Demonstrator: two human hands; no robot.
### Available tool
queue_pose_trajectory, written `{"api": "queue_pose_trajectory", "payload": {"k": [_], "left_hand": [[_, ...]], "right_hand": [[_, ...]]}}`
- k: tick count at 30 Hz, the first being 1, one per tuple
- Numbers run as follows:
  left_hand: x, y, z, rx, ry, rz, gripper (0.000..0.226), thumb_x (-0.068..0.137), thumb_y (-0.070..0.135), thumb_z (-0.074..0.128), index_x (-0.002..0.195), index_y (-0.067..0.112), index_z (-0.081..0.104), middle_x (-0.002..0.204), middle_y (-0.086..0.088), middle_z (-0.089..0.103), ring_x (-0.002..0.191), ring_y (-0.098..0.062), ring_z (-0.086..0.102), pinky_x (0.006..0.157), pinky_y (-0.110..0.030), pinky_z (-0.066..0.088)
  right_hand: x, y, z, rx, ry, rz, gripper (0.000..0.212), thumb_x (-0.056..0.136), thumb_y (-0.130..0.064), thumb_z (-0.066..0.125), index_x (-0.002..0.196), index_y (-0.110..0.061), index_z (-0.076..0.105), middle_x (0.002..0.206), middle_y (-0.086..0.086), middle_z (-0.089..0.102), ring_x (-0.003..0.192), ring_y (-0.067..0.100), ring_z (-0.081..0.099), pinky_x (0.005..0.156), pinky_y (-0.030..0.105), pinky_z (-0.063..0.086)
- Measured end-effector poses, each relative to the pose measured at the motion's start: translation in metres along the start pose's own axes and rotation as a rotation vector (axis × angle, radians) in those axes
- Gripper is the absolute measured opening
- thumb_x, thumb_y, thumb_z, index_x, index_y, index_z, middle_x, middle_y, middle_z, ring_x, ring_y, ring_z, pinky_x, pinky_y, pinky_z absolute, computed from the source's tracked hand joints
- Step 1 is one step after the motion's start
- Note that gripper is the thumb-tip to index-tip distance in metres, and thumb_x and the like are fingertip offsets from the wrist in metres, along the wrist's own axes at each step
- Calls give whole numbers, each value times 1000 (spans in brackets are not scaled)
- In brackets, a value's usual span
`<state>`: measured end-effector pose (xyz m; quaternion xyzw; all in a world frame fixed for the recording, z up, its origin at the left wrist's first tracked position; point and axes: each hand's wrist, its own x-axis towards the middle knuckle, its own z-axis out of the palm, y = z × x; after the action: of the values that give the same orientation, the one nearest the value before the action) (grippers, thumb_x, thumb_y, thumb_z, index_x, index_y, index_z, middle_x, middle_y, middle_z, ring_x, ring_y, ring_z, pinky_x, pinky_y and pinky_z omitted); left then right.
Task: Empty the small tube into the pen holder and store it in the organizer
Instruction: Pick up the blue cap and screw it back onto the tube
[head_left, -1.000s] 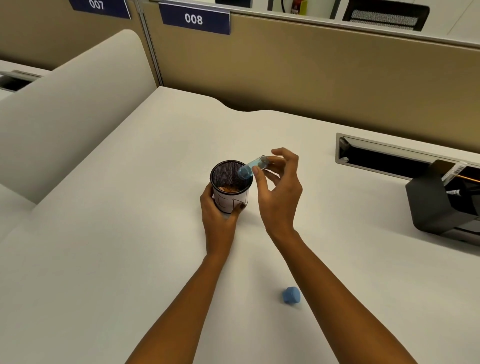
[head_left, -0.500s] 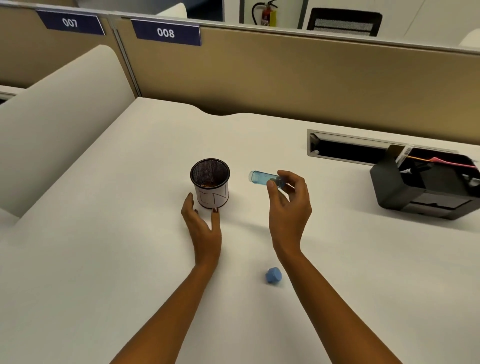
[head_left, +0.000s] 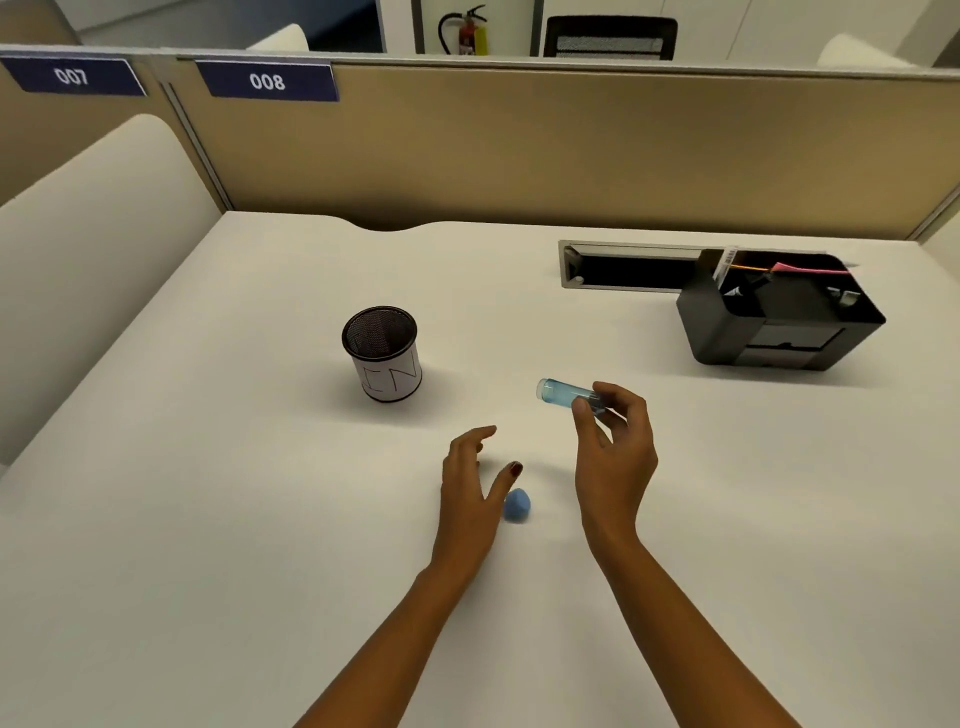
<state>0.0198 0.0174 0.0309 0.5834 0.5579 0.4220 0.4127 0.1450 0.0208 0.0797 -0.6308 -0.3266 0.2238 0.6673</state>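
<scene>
So the big white surface (head_left: 208, 519) takes up pretty much the whole view, with a tan partition (head_left: 571, 150) running along the far edge. Two dark blue number plates are stuck on it, "007" (head_left: 72, 77) and "008" (head_left: 267, 81). There's a long recessed slot (head_left: 623, 265) cut into the surface near the back right.

Right in front of that slot sits the black organizer (head_left: 753, 332), well off to the right, with some odds and ends poking out of the top, including something pink and something orange. Can't make out what they are.

The pen holder (head_left: 382, 353) stands upright near the middle, a black mesh cup with a white paper band around the lower part that has some handwriting on it. Nobody is touching it.

The right hand (head_left: 615, 467) is raised over the surface, between the pen holder and the organizer. Its thumb and fingers (head_left: 582, 415) are pinching the small tube (head_left: 563, 393) at one end. The tube is clear with a blue tint, lying roughly sideways with its open end pointing left toward the pen holder.

The left hand (head_left: 470, 483) is low over the surface with its fingers loosely spread, holding nothing, thumb right beside a little blue cap (head_left: 517, 505) that lies on the surface between the two wrists.
</scene>
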Motion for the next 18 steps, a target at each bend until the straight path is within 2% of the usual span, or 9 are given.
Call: {"api": "queue_pose_trajectory", "payload": {"k": [4, 7, 10, 13, 16, 18], "left_hand": [[-11, -2, 4, 117, -172, 8, 48, 84, 27, 68, 128, 27, 47, 132, 7, 47, 121, -10, 43, 100, -22, 35], [-19, -4, 7, 153, -239, -24, 51, 86, 20, 67, 133, 18, 48, 134, 3, 47, 119, -7, 42, 98, -13, 29], [-25, -3, 7, 217, -207, 42, 32, 90, 9, 60, 122, 11, 58, 126, -7, 58, 112, -14, 51, 92, -5, 34], [-26, 0, 6, 219, -88, 59, 18, 88, 5, 62, 105, 7, 68, 108, -9, 68, 99, -18, 61, 86, -9, 43], [-26, 10, 3, 36, 47, -144, 17, 86, 11, 65, 101, 16, 72, 98, -2, 73, 87, -9, 66, 79, -6, 45], [-22, 17, 0, -301, 64, -390, 19, 87, 12, 65, 105, 11, 71, 92, -4, 73, 85, -14, 68, 80, -15, 53]], "right_hand": [[-7, 3, -17, 12, 25, 33, 24, 88, -9, 67, 106, -22, 60, 108, -1, 64, 100, 9, 62, 69, -2, 45], [-13, 5, -27, 3, 26, 47, 23, 88, -9, 68, 106, -23, 59, 109, 0, 64, 99, 10, 62, 68, -2, 45], [-18, 6, -35, 0, 19, 68, 23, 88, -9, 67, 106, -22, 59, 108, 0, 63, 99, 10, 62, 68, -2, 45], [-24, 5, -41, 10, 7, 103, 21, 89, -11, 67, 105, -23, 60, 106, -2, 64, 98, 9, 63, 69, -2, 45], [-31, 6, -48, 18, -10, 166, 20, 88, -15, 68, 104, -25, 62, 103, -8, 66, 97, 6, 65, 69, 1, 47], [-38, 5, -50, 35, -28, 201, 19, 87, -16, 70, 103, -23, 64, 102, -9, 68, 95, 5, 67, 68, 2, 47]]}}
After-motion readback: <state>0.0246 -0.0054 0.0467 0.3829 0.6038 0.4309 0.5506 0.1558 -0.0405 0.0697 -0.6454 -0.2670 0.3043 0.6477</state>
